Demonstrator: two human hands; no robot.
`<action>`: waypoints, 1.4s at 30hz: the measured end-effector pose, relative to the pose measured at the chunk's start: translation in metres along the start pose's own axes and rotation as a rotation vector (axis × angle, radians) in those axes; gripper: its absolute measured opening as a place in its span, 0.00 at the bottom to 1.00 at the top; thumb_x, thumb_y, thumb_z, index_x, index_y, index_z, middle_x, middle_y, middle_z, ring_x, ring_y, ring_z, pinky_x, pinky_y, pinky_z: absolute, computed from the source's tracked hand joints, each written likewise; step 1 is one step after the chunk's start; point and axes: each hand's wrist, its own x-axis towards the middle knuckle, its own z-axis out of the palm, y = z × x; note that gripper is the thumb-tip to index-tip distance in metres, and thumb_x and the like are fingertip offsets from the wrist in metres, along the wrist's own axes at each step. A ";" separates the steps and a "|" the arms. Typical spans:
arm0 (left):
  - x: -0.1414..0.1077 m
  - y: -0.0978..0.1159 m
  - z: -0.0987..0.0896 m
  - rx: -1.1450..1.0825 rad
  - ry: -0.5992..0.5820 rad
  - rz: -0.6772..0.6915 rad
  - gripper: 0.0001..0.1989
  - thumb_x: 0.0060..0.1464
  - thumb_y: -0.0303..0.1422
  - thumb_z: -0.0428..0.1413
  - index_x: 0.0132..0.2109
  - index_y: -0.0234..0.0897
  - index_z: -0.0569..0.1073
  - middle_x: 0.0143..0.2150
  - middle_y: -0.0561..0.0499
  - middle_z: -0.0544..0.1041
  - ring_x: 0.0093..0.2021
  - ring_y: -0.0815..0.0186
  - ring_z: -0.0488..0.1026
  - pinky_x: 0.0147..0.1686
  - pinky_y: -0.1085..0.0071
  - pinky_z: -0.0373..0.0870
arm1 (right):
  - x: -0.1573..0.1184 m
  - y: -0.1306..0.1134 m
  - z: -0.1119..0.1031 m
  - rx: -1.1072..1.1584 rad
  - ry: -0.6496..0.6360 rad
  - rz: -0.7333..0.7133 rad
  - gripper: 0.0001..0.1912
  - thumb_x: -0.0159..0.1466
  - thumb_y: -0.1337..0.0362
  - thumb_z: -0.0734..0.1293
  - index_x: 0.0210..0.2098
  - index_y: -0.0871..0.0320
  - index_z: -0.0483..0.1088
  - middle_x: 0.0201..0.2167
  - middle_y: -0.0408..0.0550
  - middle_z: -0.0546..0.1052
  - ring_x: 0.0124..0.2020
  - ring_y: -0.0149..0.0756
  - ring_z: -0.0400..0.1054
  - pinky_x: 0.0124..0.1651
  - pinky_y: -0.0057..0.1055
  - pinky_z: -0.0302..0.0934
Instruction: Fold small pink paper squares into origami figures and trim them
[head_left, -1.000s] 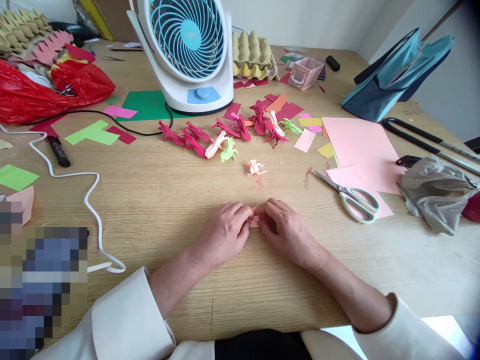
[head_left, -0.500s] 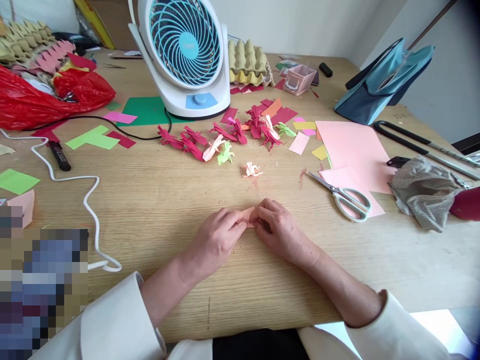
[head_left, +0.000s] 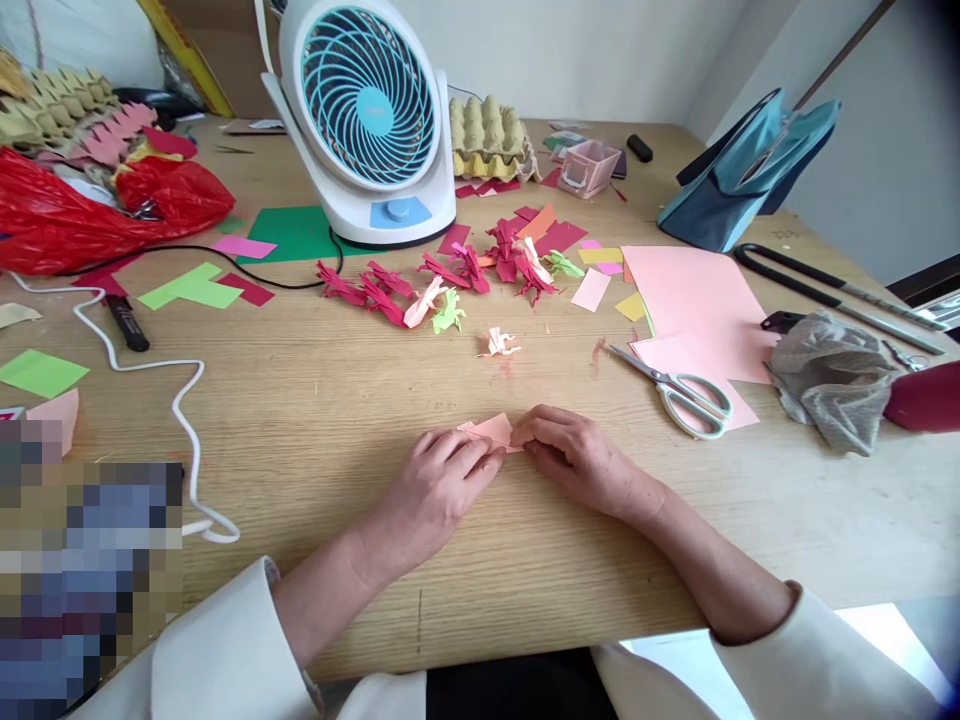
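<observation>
A small folded piece of pink paper (head_left: 493, 430) lies low on the table between my hands. My left hand (head_left: 448, 480) presses on its left and near side, fingers together on the paper. At its right end, my right hand (head_left: 574, 455) pinches the paper between thumb and fingers. The fingers partly cover the folds. Just beyond the hands sits a small pale pink folded paper figure (head_left: 497, 342). Farther back is a cluster of folded figures, among them a dark red one (head_left: 384, 302) and a light green one (head_left: 448, 311).
White-handled scissors (head_left: 694, 402) lie at the right on pink paper sheets (head_left: 697, 305). A fan (head_left: 375, 110) stands at the back, with egg cartons (head_left: 487, 130) beside it. A white cable (head_left: 191, 430) winds down the left side. A blue bag (head_left: 739, 180) stands back right.
My left hand has flattened lower over the paper, and more of the paper shows. My right hand has moved slightly to the right. The view has shifted a little.
</observation>
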 end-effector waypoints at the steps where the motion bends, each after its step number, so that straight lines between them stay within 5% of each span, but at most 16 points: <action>1: 0.000 0.001 -0.001 0.008 -0.009 -0.003 0.19 0.62 0.23 0.48 0.58 0.34 0.69 0.49 0.45 0.76 0.50 0.59 0.69 0.49 0.60 0.67 | -0.002 0.000 -0.001 -0.022 -0.014 -0.026 0.14 0.66 0.76 0.58 0.43 0.58 0.71 0.40 0.51 0.74 0.40 0.36 0.68 0.43 0.32 0.64; 7: 0.000 0.003 -0.002 0.042 -0.043 -0.016 0.18 0.61 0.24 0.49 0.57 0.35 0.71 0.49 0.46 0.75 0.48 0.58 0.68 0.47 0.60 0.68 | -0.008 0.000 -0.002 -0.302 -0.106 -0.219 0.17 0.69 0.71 0.58 0.55 0.58 0.68 0.47 0.56 0.74 0.46 0.41 0.68 0.48 0.40 0.66; 14: -0.002 0.005 -0.004 0.020 -0.033 -0.012 0.18 0.63 0.24 0.47 0.58 0.32 0.70 0.51 0.44 0.76 0.49 0.57 0.68 0.48 0.58 0.68 | -0.011 -0.009 -0.006 -0.533 -0.185 -0.314 0.18 0.70 0.71 0.55 0.55 0.64 0.68 0.48 0.62 0.74 0.45 0.45 0.68 0.45 0.43 0.68; 21: -0.005 0.005 -0.005 0.003 -0.040 -0.033 0.20 0.62 0.24 0.48 0.60 0.33 0.68 0.53 0.44 0.75 0.51 0.56 0.69 0.48 0.58 0.69 | -0.010 -0.012 -0.007 -0.521 -0.204 -0.292 0.16 0.70 0.71 0.55 0.53 0.65 0.69 0.46 0.61 0.74 0.45 0.44 0.68 0.46 0.42 0.68; 29: -0.011 0.001 0.002 -0.012 0.030 0.030 0.18 0.61 0.20 0.46 0.56 0.22 0.69 0.51 0.38 0.74 0.55 0.56 0.69 0.59 0.61 0.68 | -0.013 -0.008 -0.009 -0.483 -0.194 -0.296 0.14 0.70 0.73 0.55 0.46 0.64 0.71 0.48 0.61 0.73 0.47 0.44 0.68 0.46 0.41 0.69; 42: -0.011 -0.004 0.001 -0.076 0.052 0.029 0.17 0.61 0.20 0.46 0.54 0.27 0.70 0.50 0.40 0.74 0.53 0.57 0.71 0.58 0.59 0.72 | -0.016 -0.002 -0.002 -0.261 -0.073 -0.201 0.13 0.70 0.73 0.54 0.41 0.59 0.70 0.46 0.57 0.73 0.46 0.41 0.68 0.45 0.40 0.69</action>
